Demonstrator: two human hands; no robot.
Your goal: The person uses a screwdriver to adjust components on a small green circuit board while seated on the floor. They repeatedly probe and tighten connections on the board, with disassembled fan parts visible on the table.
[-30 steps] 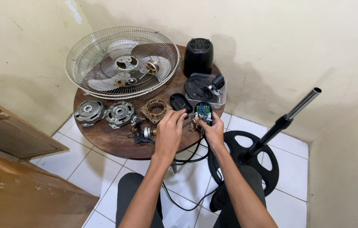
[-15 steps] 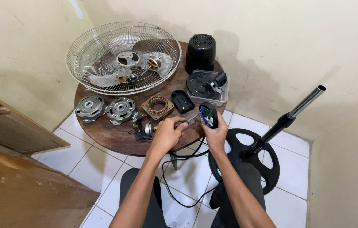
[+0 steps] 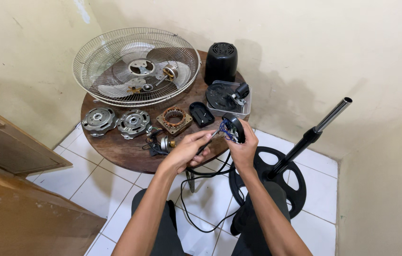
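Right hand (image 3: 244,148) is closed around a small black switch housing (image 3: 237,129), held upright just off the desk's near edge with its open side and blue wires (image 3: 225,128) turned toward the left hand. Left hand (image 3: 187,150) grips a thin tool (image 3: 213,136), likely a screwdriver, whose tip reaches into the wiring; the tip itself is too small to make out. A black cord (image 3: 196,208) hangs from the housing down to the tiled floor.

The housing looks like light, rigid plastic, best held by its rim as now; the wires and their joints seem fragile and should not take the pull.

On the round wooden desk (image 3: 125,151) beside the hands lie a small motor part (image 3: 164,143), a copper-wound stator (image 3: 174,118), a black cover (image 3: 201,114) and two metal end caps (image 3: 115,121). Farther back sit a wire guard (image 3: 92,61) with blades inside, a black motor shell (image 3: 220,61) and a clear tray (image 3: 246,106) of parts. A fan stand (image 3: 305,142) leans to the right.
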